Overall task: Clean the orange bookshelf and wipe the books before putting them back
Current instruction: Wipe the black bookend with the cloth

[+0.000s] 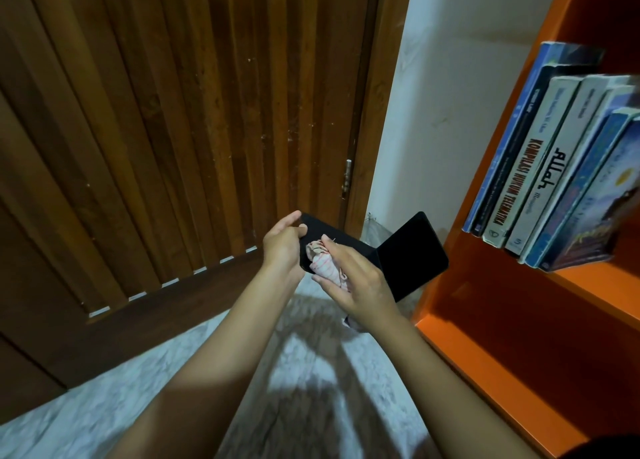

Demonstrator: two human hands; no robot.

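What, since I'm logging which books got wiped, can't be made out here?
Head view only:
- Black book: no title readable; right hand and cloth cover part.
- Rightmost shelved books: blurred, cut by the right edge.
- Orange bookshelf top compartment: cut by the upper edge, in shadow.

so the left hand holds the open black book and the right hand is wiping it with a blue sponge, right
Not quite. In the head view the right hand wipes with a bunched pale striped cloth, not a blue sponge. The rest stands: the left hand holds the open black book.
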